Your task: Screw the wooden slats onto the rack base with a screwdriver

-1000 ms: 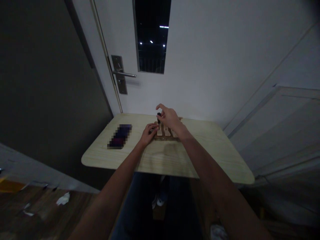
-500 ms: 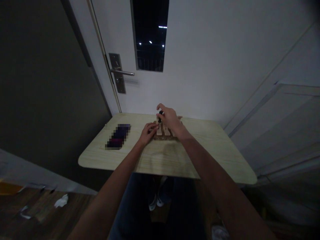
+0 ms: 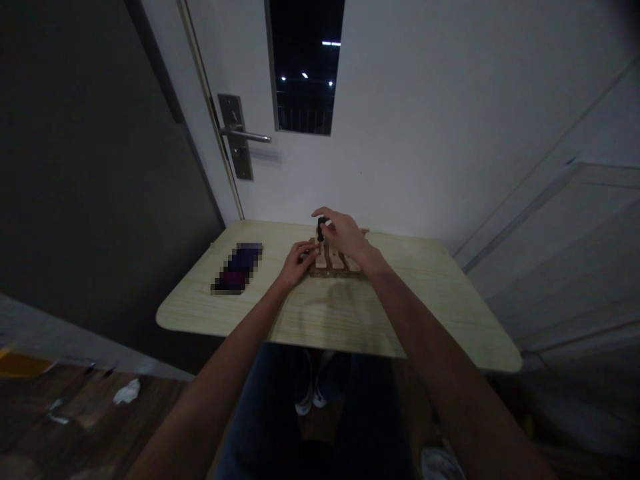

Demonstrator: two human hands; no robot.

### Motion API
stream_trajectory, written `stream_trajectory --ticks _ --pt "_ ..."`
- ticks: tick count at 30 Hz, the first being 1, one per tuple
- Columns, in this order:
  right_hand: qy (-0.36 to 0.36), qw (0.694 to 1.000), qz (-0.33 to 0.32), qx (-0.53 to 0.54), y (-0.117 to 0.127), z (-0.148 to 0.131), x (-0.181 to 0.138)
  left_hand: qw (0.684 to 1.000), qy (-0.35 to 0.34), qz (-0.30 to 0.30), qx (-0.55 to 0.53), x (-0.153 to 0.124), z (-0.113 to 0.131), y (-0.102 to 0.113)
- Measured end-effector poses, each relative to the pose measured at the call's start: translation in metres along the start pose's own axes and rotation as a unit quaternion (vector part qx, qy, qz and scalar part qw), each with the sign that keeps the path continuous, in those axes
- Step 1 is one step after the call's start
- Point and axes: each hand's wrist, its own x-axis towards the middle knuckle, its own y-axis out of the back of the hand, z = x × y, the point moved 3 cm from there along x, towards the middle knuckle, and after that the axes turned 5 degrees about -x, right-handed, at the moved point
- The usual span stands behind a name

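Note:
My right hand [image 3: 347, 235] grips a short black-handled screwdriver [image 3: 321, 228], which stands upright over a brown wooden board [image 3: 330, 273]. Its tip meets the leftmost of several pale wooden pieces [image 3: 321, 262] set along that board; the exact contact is too small to make out. At the board's left end, my left hand [image 3: 298, 262] has its fingers curled and closed against the same pale piece, close beside the tool's lower end. Part of the board's back and right side is hidden behind my right hand and wrist.
The board rests on a light wood-grain table [image 3: 425, 293] with rounded corners. A dark, pixelated flat object [image 3: 237, 269] lies on its left side. Behind the table stands a white door with a metal handle [image 3: 250, 137]. A crumpled white scrap [image 3: 127, 392] is on the floor.
The view has shifted slightly. My right hand has eased a little to the right, showing more of the screwdriver and the pale pieces. My left hand keeps its place at the board.

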Motion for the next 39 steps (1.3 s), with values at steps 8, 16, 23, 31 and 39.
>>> stream_trajectory --ticks 8,16,23,31,39 --pt "-0.004 1.0 0.015 0.011 0.001 0.006 -0.003 1.0 -0.005 -0.005 0.001 -0.002 0.002 0.001" --pt "-0.014 1.0 0.018 0.009 -0.002 0.017 -0.007 1.0 0.017 -0.009 0.016 -0.002 0.011 0.002" --pt "0.007 0.993 0.011 0.12 0.002 0.031 -0.008 0.998 0.009 -0.015 0.064 0.01 0.009 0.005" --pt "0.076 0.978 -0.06 0.185 0.019 0.033 0.009 0.986 0.057 -0.156 -0.028 0.032 -0.006 0.003" --pt "0.107 0.969 -0.086 0.204 0.017 0.037 0.026 0.981 0.013 -0.132 0.143 0.032 -0.011 -0.004"
